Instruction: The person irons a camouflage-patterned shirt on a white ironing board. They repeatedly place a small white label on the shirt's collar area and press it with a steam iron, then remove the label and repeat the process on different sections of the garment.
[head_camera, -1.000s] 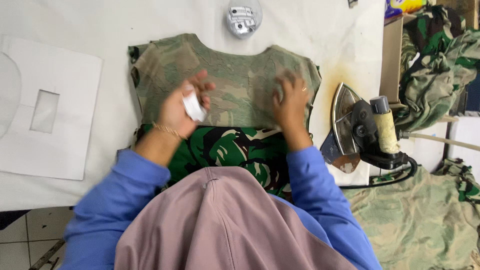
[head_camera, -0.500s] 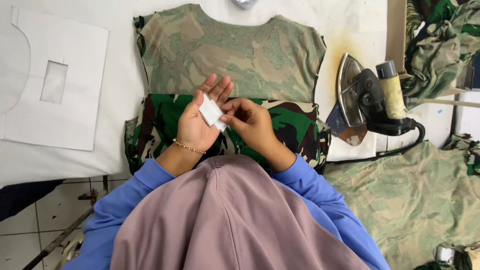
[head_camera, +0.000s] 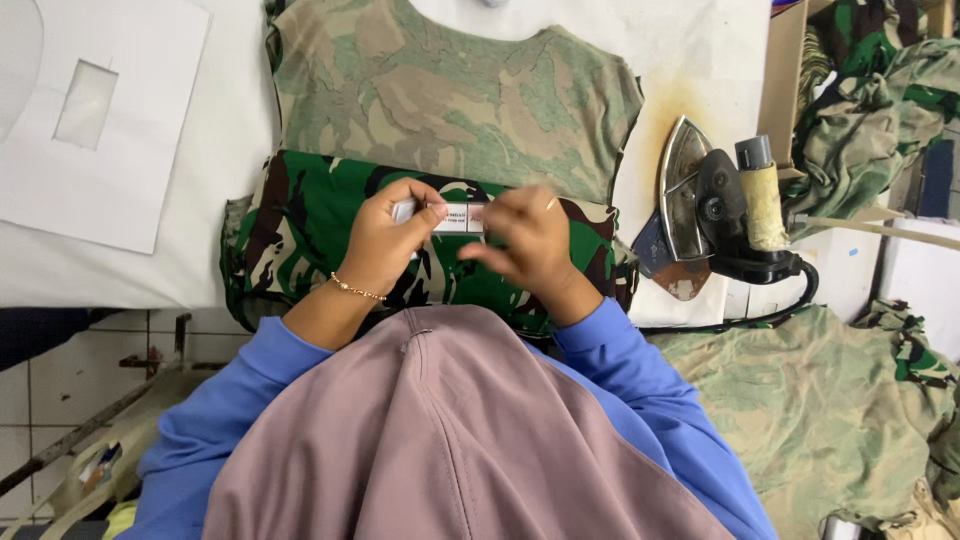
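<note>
A camouflage garment piece (head_camera: 450, 90) lies flat on the white ironing table (head_camera: 235, 150), its faded inside up; its near edge is folded back and shows bright green camouflage (head_camera: 320, 215). My left hand (head_camera: 385, 240), with a thin gold bracelet, pinches one end of a small white label (head_camera: 455, 217) over that folded edge. My right hand (head_camera: 525, 245) grips the label's other end. Blue sleeves and a mauve head covering (head_camera: 450, 430) fill the lower part of the view.
An electric iron (head_camera: 715, 210) stands tilted on the table's right edge beside a scorch stain, its cord trailing down. A white card template (head_camera: 95, 120) with a cut-out window lies at the left. Heaps of camouflage fabric (head_camera: 830, 400) fill the right side.
Both hands have come together low over the folded green edge. The white piece, held up in the left palm before, is now stretched between both hands.
</note>
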